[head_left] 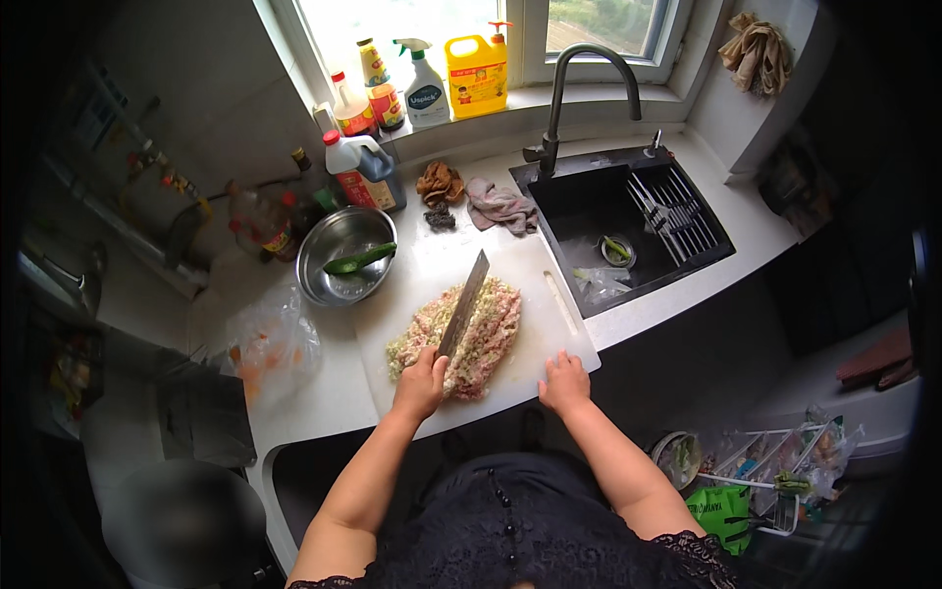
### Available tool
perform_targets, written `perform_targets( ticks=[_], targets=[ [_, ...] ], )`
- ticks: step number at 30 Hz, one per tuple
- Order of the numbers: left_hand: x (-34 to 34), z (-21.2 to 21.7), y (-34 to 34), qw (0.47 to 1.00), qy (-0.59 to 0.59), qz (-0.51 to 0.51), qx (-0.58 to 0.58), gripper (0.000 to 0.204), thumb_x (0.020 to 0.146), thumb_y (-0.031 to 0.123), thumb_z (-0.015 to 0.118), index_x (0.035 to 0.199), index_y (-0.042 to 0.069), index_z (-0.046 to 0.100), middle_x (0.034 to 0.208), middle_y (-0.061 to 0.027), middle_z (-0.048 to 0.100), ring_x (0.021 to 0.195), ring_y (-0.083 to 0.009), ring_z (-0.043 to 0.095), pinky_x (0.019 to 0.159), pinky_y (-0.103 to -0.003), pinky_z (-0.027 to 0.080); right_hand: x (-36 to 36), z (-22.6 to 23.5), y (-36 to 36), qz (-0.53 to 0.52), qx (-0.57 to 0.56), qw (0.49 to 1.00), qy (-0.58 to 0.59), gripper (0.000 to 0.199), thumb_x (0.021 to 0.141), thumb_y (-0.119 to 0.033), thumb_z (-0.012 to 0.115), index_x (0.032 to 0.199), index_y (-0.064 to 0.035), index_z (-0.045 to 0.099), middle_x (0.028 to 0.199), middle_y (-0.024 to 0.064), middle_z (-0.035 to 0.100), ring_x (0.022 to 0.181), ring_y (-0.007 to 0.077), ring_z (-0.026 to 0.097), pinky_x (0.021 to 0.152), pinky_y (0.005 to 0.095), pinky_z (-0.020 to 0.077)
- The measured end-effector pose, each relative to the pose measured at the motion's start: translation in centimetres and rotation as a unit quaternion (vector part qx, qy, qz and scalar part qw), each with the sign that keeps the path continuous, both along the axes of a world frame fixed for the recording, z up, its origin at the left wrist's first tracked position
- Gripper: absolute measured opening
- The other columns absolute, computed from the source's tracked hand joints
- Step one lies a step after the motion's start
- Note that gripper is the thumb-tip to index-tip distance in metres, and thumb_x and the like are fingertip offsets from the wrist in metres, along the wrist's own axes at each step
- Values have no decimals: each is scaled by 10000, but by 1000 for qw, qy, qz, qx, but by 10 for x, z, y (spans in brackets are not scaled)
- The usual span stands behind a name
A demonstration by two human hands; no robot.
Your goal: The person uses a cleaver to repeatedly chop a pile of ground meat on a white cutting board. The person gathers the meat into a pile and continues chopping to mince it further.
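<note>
My left hand [422,382] is closed round the handle of a kitchen knife [464,306]. The long blade points away from me, over a heap of minced meat mixed with chopped pale green vegetable [497,326]. The heap lies on a white cutting board [546,339]. On the board's near right corner rests my right hand [564,381], its fingers apart and nothing in them. Left of the heap's far side, a steel bowl [312,263] holds a green cucumber-like vegetable [359,259].
Behind the board lie a crumpled cloth [500,205], a brown scrunched thing [440,184] and a dark scourer [439,217]. A black sink [599,216] with a tall tap [555,118] stands right. Bottles [365,167] line the back; a plastic bag [275,339] lies left.
</note>
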State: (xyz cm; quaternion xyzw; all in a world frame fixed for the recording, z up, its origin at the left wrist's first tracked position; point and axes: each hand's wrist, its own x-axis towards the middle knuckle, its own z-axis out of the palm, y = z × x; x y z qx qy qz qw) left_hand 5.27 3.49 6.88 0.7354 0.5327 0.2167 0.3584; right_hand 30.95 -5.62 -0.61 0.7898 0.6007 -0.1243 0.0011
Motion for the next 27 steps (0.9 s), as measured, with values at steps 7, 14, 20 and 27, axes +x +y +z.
perform_targets(
  ticks=[7, 14, 20, 27],
  targets=[
    [-3, -13, 3, 999, 51, -19, -9, 294, 934, 358, 440, 1095, 114, 477, 807, -262, 620, 770, -466, 587, 678, -540, 452, -3, 4, 1, -1, -13, 1000, -2, 513, 741, -323, 659, 1186, -82, 578, 1334, 184, 444, 1179, 329, 440, 932, 409, 435],
    [-10, -25, 5, 998, 62, -12, 6, 298, 928, 336, 464, 1095, 90, 478, 779, -249, 620, 751, -456, 591, 667, -534, 456, -4, 7, 4, -7, -12, 1000, -10, 514, 740, -335, 658, 1185, -89, 582, 1334, 179, 446, 1167, 322, 449, 930, 399, 437],
    [-10, -35, -5, 995, 86, -13, 38, 304, 926, 344, 467, 1073, 79, 500, 782, -250, 621, 761, -458, 589, 661, -532, 454, -5, 8, 6, -2, -36, 999, -7, 519, 743, -342, 657, 1193, -96, 579, 1350, 175, 433, 1168, 321, 446, 932, 396, 435],
    [3, 3, -17, 996, -50, 13, 66, 299, 916, 293, 506, 1140, 94, 508, 835, -230, 632, 753, -424, 607, 669, -482, 478, -13, 34, 10, 34, 44, 995, 84, 398, 777, -341, 646, 1066, -67, 653, 1105, 150, 613, 1022, 306, 561, 872, 380, 464]
  ],
)
